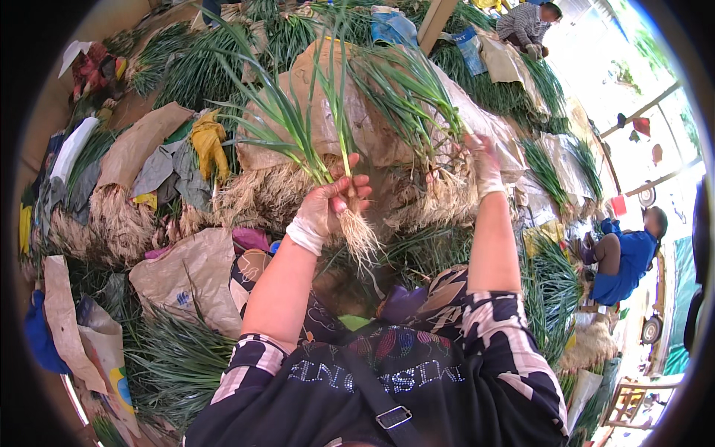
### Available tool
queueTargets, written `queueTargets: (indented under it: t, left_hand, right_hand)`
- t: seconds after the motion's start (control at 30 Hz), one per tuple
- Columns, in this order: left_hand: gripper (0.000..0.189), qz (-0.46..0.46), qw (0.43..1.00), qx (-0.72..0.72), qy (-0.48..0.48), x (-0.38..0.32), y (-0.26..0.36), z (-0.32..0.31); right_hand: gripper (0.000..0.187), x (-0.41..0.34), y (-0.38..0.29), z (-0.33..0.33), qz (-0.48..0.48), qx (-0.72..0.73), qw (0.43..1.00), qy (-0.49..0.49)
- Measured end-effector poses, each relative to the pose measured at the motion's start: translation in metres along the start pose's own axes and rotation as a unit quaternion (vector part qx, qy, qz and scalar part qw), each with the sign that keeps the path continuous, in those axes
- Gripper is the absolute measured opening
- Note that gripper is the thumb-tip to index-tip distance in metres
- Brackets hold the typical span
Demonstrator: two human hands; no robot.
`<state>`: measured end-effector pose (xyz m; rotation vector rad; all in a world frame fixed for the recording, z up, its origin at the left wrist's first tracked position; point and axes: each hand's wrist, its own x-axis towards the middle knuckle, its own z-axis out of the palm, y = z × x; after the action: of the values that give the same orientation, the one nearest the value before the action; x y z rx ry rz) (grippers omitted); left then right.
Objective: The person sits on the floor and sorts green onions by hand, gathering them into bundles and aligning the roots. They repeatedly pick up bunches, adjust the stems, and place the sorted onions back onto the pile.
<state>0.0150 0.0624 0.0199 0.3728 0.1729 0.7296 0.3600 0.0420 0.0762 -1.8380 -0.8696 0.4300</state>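
My left hand (329, 204), in a thin pale glove, grips a few green onion plants (301, 131) by their lower stems. Their green leaves point up and away, and the pale roots (357, 232) of at least one hang below the fingers. Further right, my right hand (485, 159), also gloved, is at the stem ends of more green onions (441, 100); blur hides whether its fingers close on them. Between and beyond the hands lies a large pile of onions with dense roots (262, 193), partly under a tan woven sack (385, 131).
More onion bundles (173, 357) and sacks (190, 279) lie around me. A yellow cloth (209, 145) rests at the left. Seated people are at the right (620, 257) and upper right (522, 28); another person (92, 67) is at the upper left. A wooden post (435, 25) stands ahead.
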Motion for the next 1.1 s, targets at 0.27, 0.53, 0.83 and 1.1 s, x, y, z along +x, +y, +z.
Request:
queueTargets:
  t: [0.27, 0.53, 0.83, 1.1]
  left_hand:
    - [0.033, -0.042, 0.994, 0.094, 0.036, -0.005, -0.002, -0.016]
    - [0.020, -0.026, 0.982, 0.130, 0.132, 0.002, -0.026, -0.004]
    - [0.011, 0.000, 0.955, 0.240, 0.177, -0.001, -0.017, -0.009]
    - [0.010, 0.027, 0.911, 0.359, 0.203, 0.000, -0.012, -0.013]
  right_hand:
    - [0.046, -0.043, 0.002, -0.014, 0.081, -0.024, 0.986, -0.141]
    - [0.035, -0.145, -0.005, 0.084, -0.183, -0.372, 0.821, -0.392]
    - [0.027, -0.062, -0.047, 0.059, 0.002, 0.044, 0.999, -0.011]
    - [0.036, -0.107, -0.054, 0.152, -0.157, -0.337, 0.888, -0.273]
